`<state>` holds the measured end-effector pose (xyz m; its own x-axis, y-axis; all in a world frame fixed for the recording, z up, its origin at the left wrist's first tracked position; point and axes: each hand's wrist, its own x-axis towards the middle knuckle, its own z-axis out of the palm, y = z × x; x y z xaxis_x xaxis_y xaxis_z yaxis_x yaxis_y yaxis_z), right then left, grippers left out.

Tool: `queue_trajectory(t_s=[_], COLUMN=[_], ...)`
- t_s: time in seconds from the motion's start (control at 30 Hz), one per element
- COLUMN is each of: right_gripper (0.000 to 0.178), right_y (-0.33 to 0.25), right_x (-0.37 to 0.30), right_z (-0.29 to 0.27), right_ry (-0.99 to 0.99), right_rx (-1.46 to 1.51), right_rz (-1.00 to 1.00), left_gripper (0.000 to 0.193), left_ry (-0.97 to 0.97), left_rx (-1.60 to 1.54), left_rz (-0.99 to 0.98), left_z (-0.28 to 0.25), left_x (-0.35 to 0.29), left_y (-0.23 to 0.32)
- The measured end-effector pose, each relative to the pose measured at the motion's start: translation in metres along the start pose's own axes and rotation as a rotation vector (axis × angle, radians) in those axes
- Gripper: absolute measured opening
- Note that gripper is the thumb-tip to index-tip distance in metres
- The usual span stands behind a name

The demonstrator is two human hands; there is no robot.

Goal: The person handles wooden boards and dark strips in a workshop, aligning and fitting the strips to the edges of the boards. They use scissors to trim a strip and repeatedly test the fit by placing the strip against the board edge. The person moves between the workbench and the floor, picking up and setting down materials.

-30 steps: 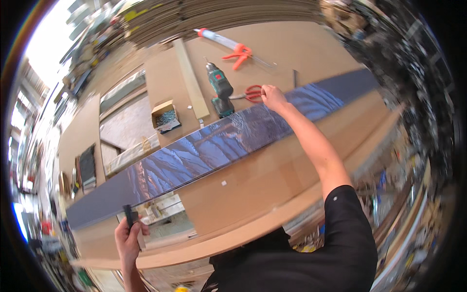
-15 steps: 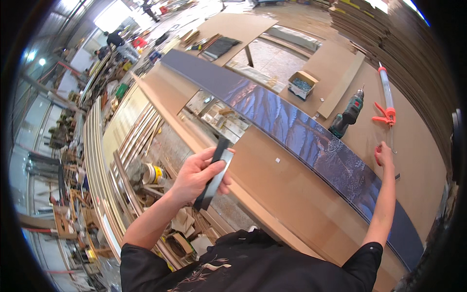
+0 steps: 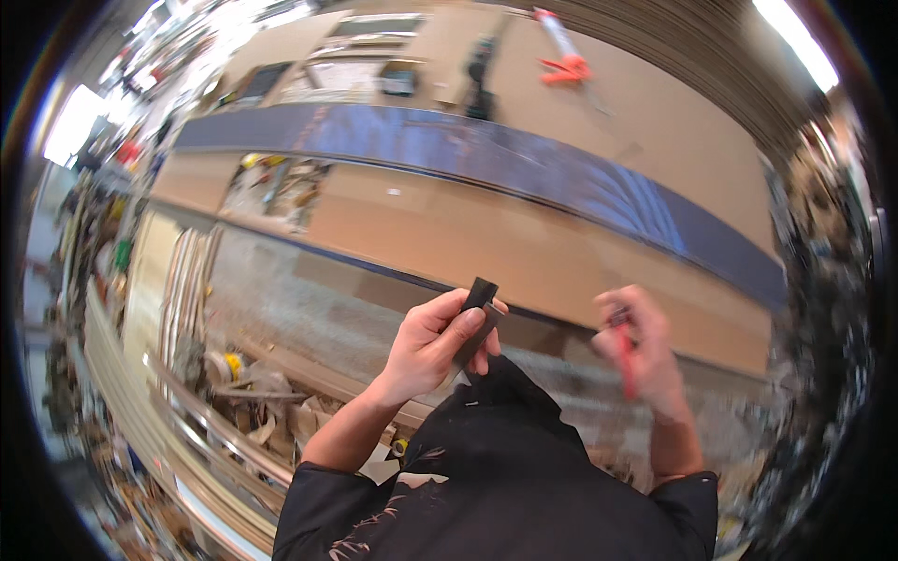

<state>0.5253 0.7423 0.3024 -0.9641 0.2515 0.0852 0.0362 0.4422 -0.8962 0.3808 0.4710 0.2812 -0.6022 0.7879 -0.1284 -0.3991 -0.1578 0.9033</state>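
Observation:
My left hand (image 3: 426, 346) is closed around two short dark strips (image 3: 477, 318), one black and one greyer, pinched between thumb and fingers in front of my black shirt. My right hand (image 3: 641, 341), smeared by motion, grips a red-handled hand tool (image 3: 628, 369) that looks like pliers. Its dark head is by the fingers and the red handle hangs below. Both hands are on my side of the bench's near edge. Beyond them a long purple-blue patterned panel (image 3: 421, 140) lies across the brown boards.
On the far board (image 3: 673, 122) lie a caulking gun (image 3: 566, 58) with orange parts, a dark drill (image 3: 480, 79) and a small open box (image 3: 399, 78). Long metal profiles (image 3: 220, 421) and a white bucket (image 3: 224, 366) stand at my left. Stacked sheets (image 3: 655, 28) rise behind the bench.
My view has turned toward the right. My right hand has come back from the far board with the red-handled tool, nearer my left hand. The left still holds the strips.

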Motion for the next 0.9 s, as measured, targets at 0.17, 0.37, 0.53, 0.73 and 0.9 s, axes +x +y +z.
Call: queue_trajectory(t_s=[0.17, 0.37, 0.53, 0.73, 0.9], right_gripper=[0.047, 0.046, 0.050, 0.051, 0.053], right_y=[0.002, 0.012, 0.030, 0.066, 0.089], right_x=[-0.129, -0.246, -0.330, -0.432, -0.507], right_z=[0.017, -0.015, -0.042, -0.090, -0.123], right_ry=[-0.039, 0.061, 0.179, 0.383, 0.502], right_rx=[0.114, 0.076, 0.103, 0.107, -0.028], right_rz=[0.156, 0.229, 0.317, 0.362, 0.402], left_gripper=[0.028, 0.023, 0.023, 0.025, 0.027], left_ry=[-0.251, -0.541, -0.726, -0.907, -1.023], left_rx=[0.183, 0.506, 0.616, 0.657, 0.728], left_rz=[-0.190, -0.297, -0.371, -0.477, -0.521], left_z=[0.090, 0.173, 0.248, 0.364, 0.450], left_x=[-0.007, -0.022, -0.023, -0.017, -0.021], left_y=[-0.049, -0.080, -0.113, -0.174, -0.226])
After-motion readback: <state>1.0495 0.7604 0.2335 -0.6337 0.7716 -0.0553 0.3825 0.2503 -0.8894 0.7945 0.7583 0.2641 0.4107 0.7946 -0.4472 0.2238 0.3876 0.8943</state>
